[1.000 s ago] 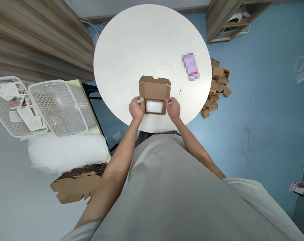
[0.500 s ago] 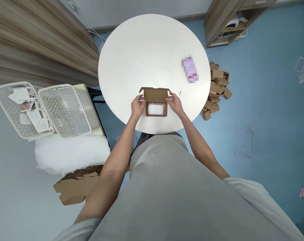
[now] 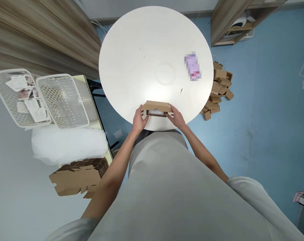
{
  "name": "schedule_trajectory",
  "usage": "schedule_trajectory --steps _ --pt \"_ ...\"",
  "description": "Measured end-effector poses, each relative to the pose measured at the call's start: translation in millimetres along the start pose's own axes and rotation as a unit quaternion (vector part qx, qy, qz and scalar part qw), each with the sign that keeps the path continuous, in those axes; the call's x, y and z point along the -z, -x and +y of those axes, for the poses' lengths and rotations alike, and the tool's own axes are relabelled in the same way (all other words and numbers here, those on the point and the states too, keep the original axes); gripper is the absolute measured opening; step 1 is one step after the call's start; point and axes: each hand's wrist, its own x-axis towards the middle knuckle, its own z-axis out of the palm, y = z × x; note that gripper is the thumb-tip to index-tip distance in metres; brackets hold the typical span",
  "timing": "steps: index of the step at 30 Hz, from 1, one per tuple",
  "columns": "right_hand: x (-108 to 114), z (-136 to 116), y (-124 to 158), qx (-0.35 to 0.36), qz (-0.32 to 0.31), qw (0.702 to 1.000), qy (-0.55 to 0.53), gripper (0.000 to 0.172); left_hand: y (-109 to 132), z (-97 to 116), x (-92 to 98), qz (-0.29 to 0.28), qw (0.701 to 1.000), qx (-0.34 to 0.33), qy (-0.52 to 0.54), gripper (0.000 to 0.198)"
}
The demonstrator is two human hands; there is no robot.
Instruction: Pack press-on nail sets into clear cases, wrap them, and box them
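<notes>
A small brown cardboard box stands near the front edge of the white round table. Its lid is tilted partway down over the opening, and a strip of the white contents still shows beneath it. At the box's left end, my left hand grips the lid's corner and side between fingers and thumb. My right hand does the same at the right end, with its fingertips on the lid corner and the side wall.
A blurred purple item lies on the table's right. Several small cardboard boxes are heaped on the floor beyond. To the left are white plastic baskets, one with printed papers, a white wrapping bundle and flat cardboard blanks.
The box lid has swung from upright to partway down, covering most of the opening. Both hands have moved with it toward my body. The view has shifted slightly.
</notes>
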Motion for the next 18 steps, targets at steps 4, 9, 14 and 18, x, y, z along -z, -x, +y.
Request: schedule_trajectory --steps 4,9,14,18 --pt "0 3 1 0.024 0.007 1.000 0.017 0.070 5 -4 4.7 0.026 0.999 -0.045 0.015 0.097" --pt "7 -5 -15 0.048 -0.017 0.996 0.069 0.066 -23 1 6.6 -0.013 0.999 -0.042 0.019 0.089" --pt "17 -15 -23 0.058 -0.042 0.989 0.133 0.060 -37 8 7.2 -0.020 0.998 -0.054 -0.029 0.070" --pt "14 -14 -13 0.030 -0.082 0.980 0.180 0.066 -22 0 8.5 -0.052 0.993 -0.056 -0.092 0.068"
